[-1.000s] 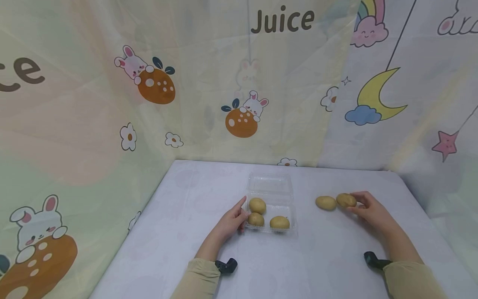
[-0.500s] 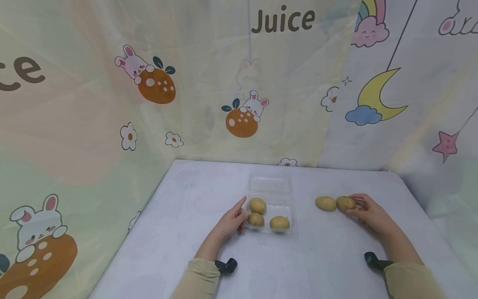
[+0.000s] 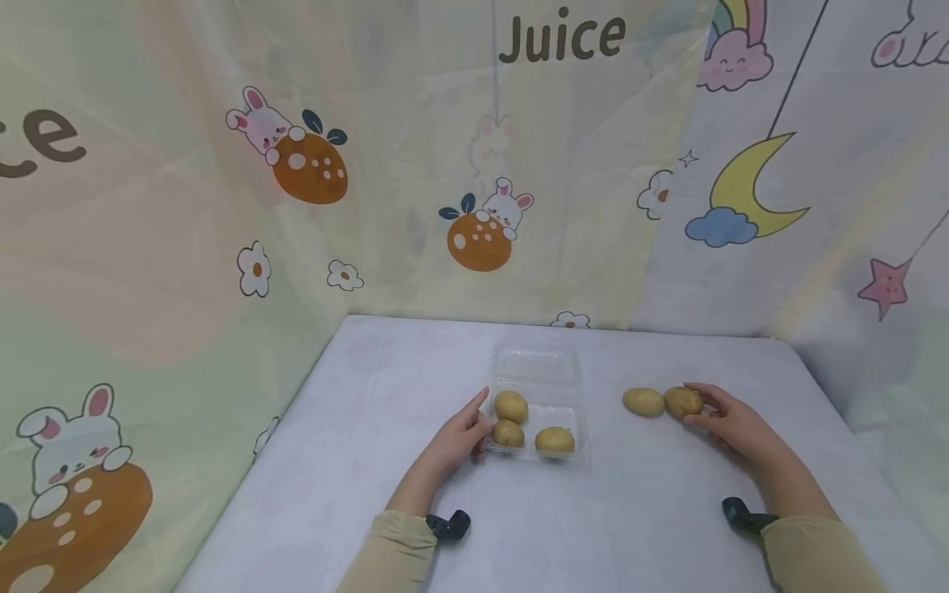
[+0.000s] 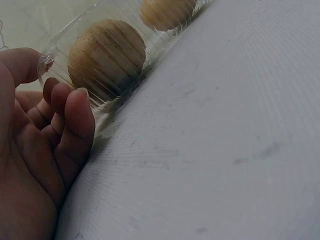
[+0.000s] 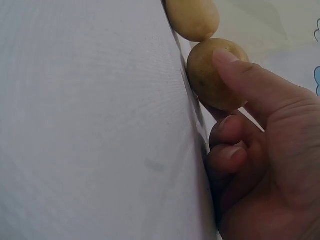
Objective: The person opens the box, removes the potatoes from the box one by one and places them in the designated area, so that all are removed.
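Note:
A clear plastic clamshell box [image 3: 574, 412] lies with its lid [image 3: 535, 362] folded back. Inside it sit two potatoes [image 3: 511, 408] along the left side and another potato [image 3: 555, 440] at the front right. My left hand [image 3: 460, 441] holds the box by its left edge; in the left wrist view the thumb reaches the rim and other fingers curl beside the wall. To the right, my right hand [image 3: 734, 420] grips a potato [image 3: 682, 403] between thumb and fingers, low at the table. Its left end touches another potato [image 3: 643, 402]; the right wrist view shows the held potato [image 5: 205, 70] close up.
The white-covered table [image 3: 638, 511] carries the box and potatoes. A printed cloth backdrop [image 3: 400, 165] with rabbits, fruit and a moon rises behind and at the sides. Dark cameras [image 3: 449, 525] are strapped to both wrists.
My right hand has shifted slightly left with its potato, and the potato touching it has slid a little left too. My left hand and the box stay in place.

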Demonstrator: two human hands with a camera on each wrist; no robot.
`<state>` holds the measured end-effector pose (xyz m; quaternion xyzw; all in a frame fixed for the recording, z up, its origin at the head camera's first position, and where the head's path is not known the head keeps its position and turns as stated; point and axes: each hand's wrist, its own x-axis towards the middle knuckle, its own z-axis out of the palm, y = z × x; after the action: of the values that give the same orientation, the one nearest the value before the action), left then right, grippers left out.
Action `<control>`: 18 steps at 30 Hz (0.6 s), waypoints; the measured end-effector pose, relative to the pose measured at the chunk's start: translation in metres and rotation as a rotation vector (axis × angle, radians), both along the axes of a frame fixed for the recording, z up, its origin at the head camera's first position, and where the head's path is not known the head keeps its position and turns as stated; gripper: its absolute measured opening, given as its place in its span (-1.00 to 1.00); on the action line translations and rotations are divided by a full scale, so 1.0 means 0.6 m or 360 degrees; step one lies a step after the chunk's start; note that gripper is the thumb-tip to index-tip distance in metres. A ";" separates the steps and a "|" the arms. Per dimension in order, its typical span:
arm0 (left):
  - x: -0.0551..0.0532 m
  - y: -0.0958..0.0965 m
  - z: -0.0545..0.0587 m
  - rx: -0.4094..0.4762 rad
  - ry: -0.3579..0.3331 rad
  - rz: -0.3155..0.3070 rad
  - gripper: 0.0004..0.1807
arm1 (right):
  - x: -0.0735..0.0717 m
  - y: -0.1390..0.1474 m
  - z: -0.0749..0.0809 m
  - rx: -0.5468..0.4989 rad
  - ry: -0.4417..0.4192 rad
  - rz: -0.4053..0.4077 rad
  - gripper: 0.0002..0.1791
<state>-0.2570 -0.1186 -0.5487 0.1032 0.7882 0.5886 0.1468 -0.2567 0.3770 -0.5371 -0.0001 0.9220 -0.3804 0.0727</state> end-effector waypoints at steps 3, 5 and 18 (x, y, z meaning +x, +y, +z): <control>0.000 -0.001 0.000 0.0003 -0.0004 -0.0001 -0.32 | 0.000 0.000 0.001 -0.0037 -0.0003 0.0009 -0.06; -0.001 -0.001 0.000 0.0002 -0.0010 0.0000 -0.32 | 0.001 -0.001 0.003 -0.0050 -0.0003 0.0014 -0.06; -0.002 -0.001 -0.001 0.0002 -0.0010 -0.0008 -0.32 | 0.004 0.001 0.003 -0.0068 -0.0014 -0.0008 -0.03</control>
<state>-0.2579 -0.1193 -0.5493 0.1035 0.7871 0.5891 0.1507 -0.2542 0.3777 -0.5354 0.0024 0.9134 -0.4001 0.0757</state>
